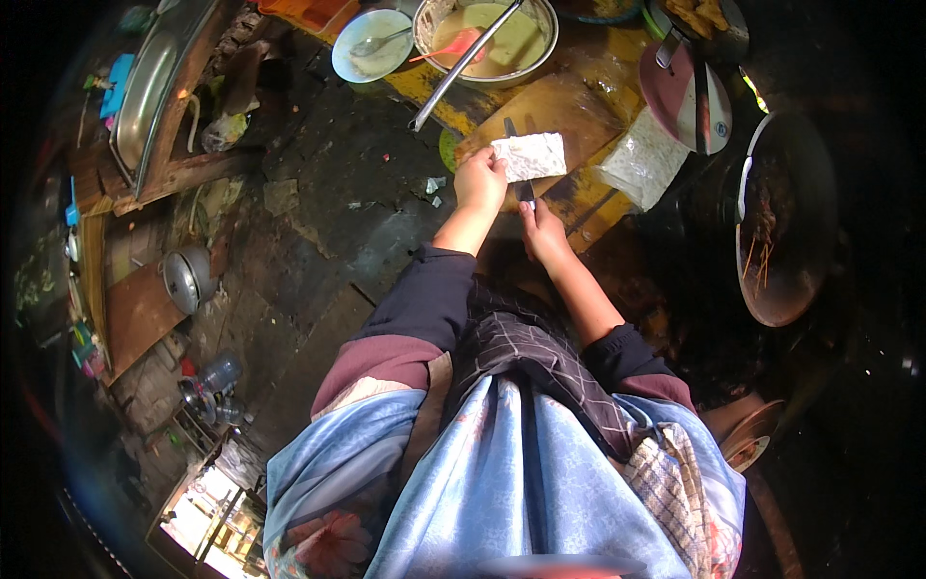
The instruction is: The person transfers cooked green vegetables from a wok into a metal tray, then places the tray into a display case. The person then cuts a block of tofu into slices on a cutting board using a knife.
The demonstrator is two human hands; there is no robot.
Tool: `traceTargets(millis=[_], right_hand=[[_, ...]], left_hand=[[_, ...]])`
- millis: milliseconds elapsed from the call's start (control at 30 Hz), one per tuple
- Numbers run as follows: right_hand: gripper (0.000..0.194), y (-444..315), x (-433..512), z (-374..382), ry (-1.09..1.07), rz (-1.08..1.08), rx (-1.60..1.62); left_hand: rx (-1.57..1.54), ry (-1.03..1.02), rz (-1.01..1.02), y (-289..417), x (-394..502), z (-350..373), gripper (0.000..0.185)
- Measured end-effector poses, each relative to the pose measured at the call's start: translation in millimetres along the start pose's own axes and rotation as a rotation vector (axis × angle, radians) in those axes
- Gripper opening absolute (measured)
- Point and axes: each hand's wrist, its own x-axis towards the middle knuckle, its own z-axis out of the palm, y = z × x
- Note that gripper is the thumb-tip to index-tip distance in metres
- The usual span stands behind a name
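My left hand [481, 179] holds a white, mottled slab that looks like tempeh [534, 157], gripped at its left edge. My right hand [544, 230] is closed around the handle of a knife [524, 191]. The blade passes under the slab, and its tip shows beyond the far edge. The slab hides the middle of the blade. Both hands are over the near part of a wooden cutting board [499, 119]. Right of the board lies a clear plastic package of a similar white block [644, 161].
Beyond the board stands a bowl of pale batter [499, 36] with a red ladle and a long metal utensil across it. Left of it is a light plate [369, 45] with a spoon. A large wok [785, 224] and a pink-and-white lid [687, 98] are at right.
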Motion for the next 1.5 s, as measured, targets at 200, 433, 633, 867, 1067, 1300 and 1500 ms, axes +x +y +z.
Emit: traceTargets(millis=[200, 433, 633, 867, 1067, 1300, 1500], right_hand=[[0.035, 4.6, 13.4, 10.9, 0.088, -0.127, -0.169], [0.04, -4.4, 20.3, 11.0, 0.042, -0.018, -0.202], [0.04, -14.3, 23.6, 17.4, 0.084, -0.085, -0.286], [0.041, -18.0, 25.5, 16.5, 0.01, -0.035, -0.23], [0.036, -18.2, 27.8, 10.0, -0.158, -0.039, 0.125], [0.04, -17.4, 25.5, -0.9, -0.263, 0.036, 0.405], [0.039, 7.2, -5.8, -30.8, -0.09, 0.029, 0.021]], left_hand=[[0.039, -0.002, 0.025, -0.9, 2.1, -1.4, 0.033], [0.038, -0.032, 0.021, -0.9, 4.7, -3.5, 0.032], [0.011, -0.04, -0.007, -5.0, 8.0, -4.1, 0.032], [-0.02, -0.059, -0.054, -3.7, 8.3, -5.3, 0.033], [-0.099, -0.118, -0.103, 0.4, 13.5, -7.4, 0.034], [-0.177, -0.092, -0.14, 9.9, 24.0, -11.2, 0.03], [-0.332, -0.235, 0.268, 51.1, 52.5, 2.3, 0.025]])
